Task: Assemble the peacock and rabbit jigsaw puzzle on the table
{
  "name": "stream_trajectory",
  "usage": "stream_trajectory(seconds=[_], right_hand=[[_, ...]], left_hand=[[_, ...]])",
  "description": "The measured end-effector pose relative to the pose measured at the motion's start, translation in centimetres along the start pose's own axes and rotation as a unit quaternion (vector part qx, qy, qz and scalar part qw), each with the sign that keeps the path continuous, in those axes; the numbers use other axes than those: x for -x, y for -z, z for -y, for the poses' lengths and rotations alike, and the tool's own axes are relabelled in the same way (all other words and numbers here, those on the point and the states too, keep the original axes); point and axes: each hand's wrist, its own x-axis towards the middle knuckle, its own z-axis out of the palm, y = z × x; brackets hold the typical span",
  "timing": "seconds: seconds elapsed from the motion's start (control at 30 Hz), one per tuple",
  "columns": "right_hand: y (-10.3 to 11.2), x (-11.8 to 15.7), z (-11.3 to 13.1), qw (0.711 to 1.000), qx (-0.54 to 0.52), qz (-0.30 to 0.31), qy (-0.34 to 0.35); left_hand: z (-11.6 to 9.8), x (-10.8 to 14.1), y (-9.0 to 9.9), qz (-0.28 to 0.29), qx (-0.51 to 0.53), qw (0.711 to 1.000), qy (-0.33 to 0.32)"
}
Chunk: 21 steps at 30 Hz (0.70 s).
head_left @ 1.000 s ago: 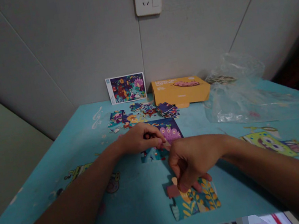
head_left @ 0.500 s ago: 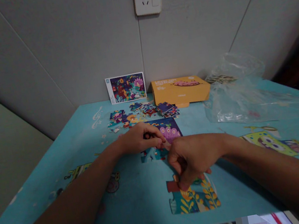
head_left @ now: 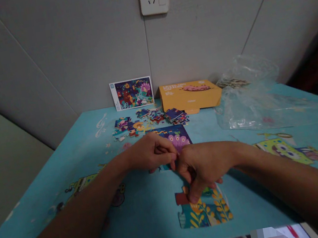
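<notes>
Just left of centre, my left hand (head_left: 157, 152) is closed, thumb and fingertips pinched together beside the knuckles of my right hand; anything between them is hidden. It is over a joined purple-and-blue puzzle section (head_left: 182, 132) and covers much of it. My right hand (head_left: 204, 164) has its fingers curled, with the thumb on the upper left part of a second puzzle section (head_left: 206, 213), patterned with yellow leaves. That hand hides this section's top edge. Both sections lie flat on the blue tablecloth.
Loose puzzle pieces (head_left: 135, 126) and a small stack of pieces (head_left: 175, 115) lie farther back. A picture card (head_left: 134, 93) leans on the wall beside a yellow box (head_left: 190, 96). Clear plastic bags (head_left: 246, 109) lie at right. A lit screen (head_left: 292, 233) shows below the table's front edge.
My left hand has lowered slightly and its fingers have closed in more tightly by my right hand. My right hand stays on the leaf-patterned section. The view has shifted a little.
</notes>
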Motion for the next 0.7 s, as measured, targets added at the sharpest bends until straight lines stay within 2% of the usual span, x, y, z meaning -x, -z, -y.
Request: stream_trajectory(seconds=[0.13, 0.4, 0.7], right_hand=[[0.09, 0.23, 0.01, 1.000, 0.007, 0.002, -0.011], [0.26, 0.52, 0.03, 0.999, -0.002, 0.017, -0.037], [0.47, 0.49, -0.09, 0.999, -0.023, 0.016, -0.038]], left_hand=[[-0.37, 0.12, -0.06, 0.029, 0.012, 0.999, 0.031], [-0.76, 0.48, -0.15, 0.128, 0.037, 0.991, 0.031], [-0.77, 0.57, -0.01, 0.169, 0.015, 0.986, 0.003]])
